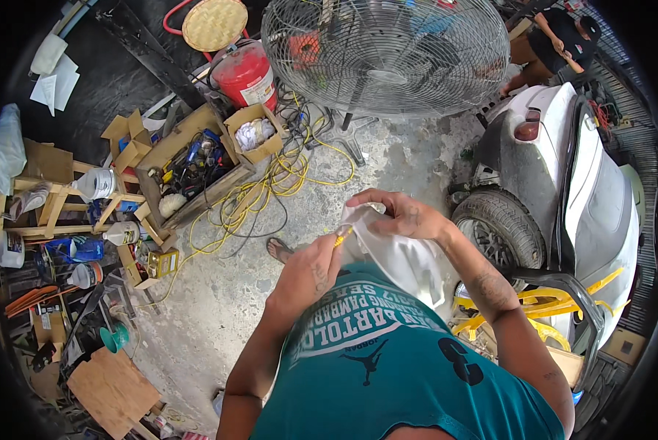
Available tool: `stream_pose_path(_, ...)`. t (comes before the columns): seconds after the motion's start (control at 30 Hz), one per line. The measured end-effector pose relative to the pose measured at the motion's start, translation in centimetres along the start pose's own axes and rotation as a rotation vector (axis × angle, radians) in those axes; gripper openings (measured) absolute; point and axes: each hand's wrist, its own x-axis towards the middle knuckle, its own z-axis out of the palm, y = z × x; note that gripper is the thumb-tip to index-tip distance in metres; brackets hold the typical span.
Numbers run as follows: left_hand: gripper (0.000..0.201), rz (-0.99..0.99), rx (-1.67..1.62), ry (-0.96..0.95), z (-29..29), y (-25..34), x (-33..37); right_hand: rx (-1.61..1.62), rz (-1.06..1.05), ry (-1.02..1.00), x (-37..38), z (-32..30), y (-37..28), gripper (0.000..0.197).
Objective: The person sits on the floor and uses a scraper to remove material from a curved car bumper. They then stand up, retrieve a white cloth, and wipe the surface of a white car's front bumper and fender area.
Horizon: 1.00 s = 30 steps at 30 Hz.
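In front of my green shirt, my right hand (404, 215) pinches the upper edge of a white cloth (408, 258), its fingers curled. The cloth hangs in folds against my lower body. Just left of it, my left hand (316, 268) is closed, with a small yellow object (342, 236) poking out between thumb and fingers beside the cloth's edge. What kind of object this is cannot be made out, since the fingers hide most of it.
A large wire-caged fan (388, 62) stands ahead. On the right are a white car body (600, 213) and its tyre (501, 227). Yellow cable (270, 180) lies tangled on the floor, near a wooden tool crate (223, 187) and a red canister (245, 73). Another person (560, 44) is far right.
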Motion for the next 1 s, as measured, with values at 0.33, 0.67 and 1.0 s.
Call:
stream_pose_path(0.33, 0.019, -0.145, 0.048, 0.005, -1.8, -3.2, 1.1, -0.164, -0.001, 0.167, 6.2, 4.3, -0.8, 0.056)
stream_pose_path(0.67, 0.015, -0.154, 0.027, 0.064, -0.4, -5.3, 1.8, -0.057, -0.031, 0.091, 9.4, 4.4, 0.7, 0.055)
stream_pose_path(1.0, 0.009, -0.207, -0.061, 0.274, 5.2, -9.9, 0.8, 0.199, 0.172, 0.029, 11.8, 1.4, -0.1, 0.051)
